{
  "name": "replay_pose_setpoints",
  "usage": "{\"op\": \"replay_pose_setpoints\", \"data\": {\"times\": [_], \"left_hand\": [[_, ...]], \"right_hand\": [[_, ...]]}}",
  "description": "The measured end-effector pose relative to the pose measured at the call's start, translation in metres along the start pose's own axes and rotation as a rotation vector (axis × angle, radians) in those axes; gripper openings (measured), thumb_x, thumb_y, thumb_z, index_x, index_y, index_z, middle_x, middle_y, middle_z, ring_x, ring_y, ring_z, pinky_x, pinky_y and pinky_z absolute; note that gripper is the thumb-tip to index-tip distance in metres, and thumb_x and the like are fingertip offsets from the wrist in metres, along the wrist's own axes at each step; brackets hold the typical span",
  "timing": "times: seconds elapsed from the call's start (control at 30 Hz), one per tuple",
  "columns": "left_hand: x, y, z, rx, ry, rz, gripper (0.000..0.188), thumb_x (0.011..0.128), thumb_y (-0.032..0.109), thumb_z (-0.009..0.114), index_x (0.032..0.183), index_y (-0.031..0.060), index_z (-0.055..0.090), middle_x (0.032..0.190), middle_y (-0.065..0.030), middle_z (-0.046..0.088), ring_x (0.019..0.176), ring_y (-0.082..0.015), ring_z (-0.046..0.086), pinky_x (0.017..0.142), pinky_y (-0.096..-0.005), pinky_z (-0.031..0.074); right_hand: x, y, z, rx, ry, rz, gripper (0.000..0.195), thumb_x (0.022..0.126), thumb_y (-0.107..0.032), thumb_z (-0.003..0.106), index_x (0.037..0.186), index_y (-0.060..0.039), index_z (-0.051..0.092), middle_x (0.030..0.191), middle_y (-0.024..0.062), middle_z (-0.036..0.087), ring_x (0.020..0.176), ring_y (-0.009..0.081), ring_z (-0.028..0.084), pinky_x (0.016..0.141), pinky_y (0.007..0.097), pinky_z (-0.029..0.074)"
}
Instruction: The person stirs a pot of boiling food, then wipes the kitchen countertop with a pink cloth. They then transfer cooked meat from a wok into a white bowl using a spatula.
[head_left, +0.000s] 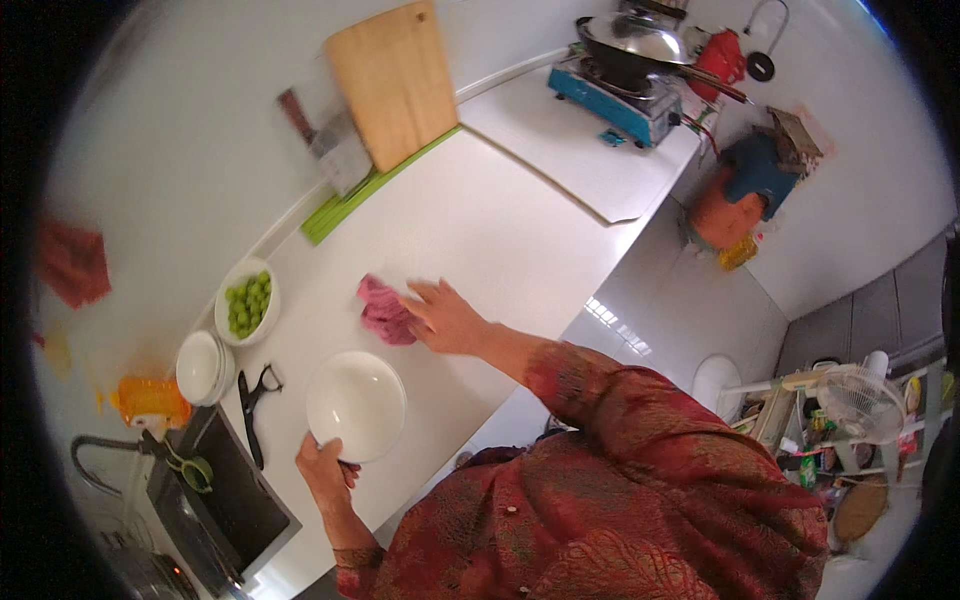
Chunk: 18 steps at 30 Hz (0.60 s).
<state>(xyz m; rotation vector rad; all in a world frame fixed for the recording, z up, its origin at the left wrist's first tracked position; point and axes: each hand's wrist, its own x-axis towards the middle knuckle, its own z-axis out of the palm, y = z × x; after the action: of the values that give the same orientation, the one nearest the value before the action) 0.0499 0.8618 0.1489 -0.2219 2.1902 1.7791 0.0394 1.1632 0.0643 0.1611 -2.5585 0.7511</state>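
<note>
My left hand grips the near rim of an empty white bowl, thumb on the rim and fingers beneath. My right hand lies at the right edge of a crumpled pink cloth on the white counter; its fingers are spread and blurred, and I cannot tell whether they grip the cloth. Left of the white bowl lie a black-handled peeler and another black-handled tool, close together. Beyond them are stacked white bowls and a white bowl of green fruit.
A dark sink is set into the counter at lower left. Against the wall stand a cleaver and a wooden cutting board on a green rack. A lidded wok sits on a blue portable stove at the far end.
</note>
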Motion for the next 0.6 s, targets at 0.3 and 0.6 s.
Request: {"op": "replay_pose_setpoints", "data": {"times": [0.3, 0.6], "left_hand": [[-0.055, -0.014, 0.151, -0.088, -0.01, -0.07, 0.021, 0.075, 0.0, 0.048, 0.092, -0.0112, 0.055, 0.057, -0.0129, 0.054, 0.033, -0.0176, 0.048, 0.027, -0.0266, 0.033], [-0.048, 0.022, 0.286, -0.02, -0.166, 0.007, 0.018, 0.075, 0.001, 0.049, 0.088, -0.0105, 0.055, 0.056, -0.0131, 0.054, 0.034, -0.0181, 0.049, 0.027, -0.027, 0.035]], "right_hand": [[-0.296, 0.076, -0.22, 0.202, -0.166, 0.647, 0.032, 0.084, -0.013, 0.056, 0.114, -0.0026, 0.059, 0.105, 0.0211, 0.061, 0.09, 0.04, 0.06, 0.078, 0.0457, 0.05], [-0.43, 0.138, -0.265, 0.206, -0.092, 1.119, 0.027, 0.08, -0.013, 0.055, 0.101, -0.001, 0.068, 0.093, 0.026, 0.064, 0.088, 0.0412, 0.062, 0.077, 0.0456, 0.051]]}}
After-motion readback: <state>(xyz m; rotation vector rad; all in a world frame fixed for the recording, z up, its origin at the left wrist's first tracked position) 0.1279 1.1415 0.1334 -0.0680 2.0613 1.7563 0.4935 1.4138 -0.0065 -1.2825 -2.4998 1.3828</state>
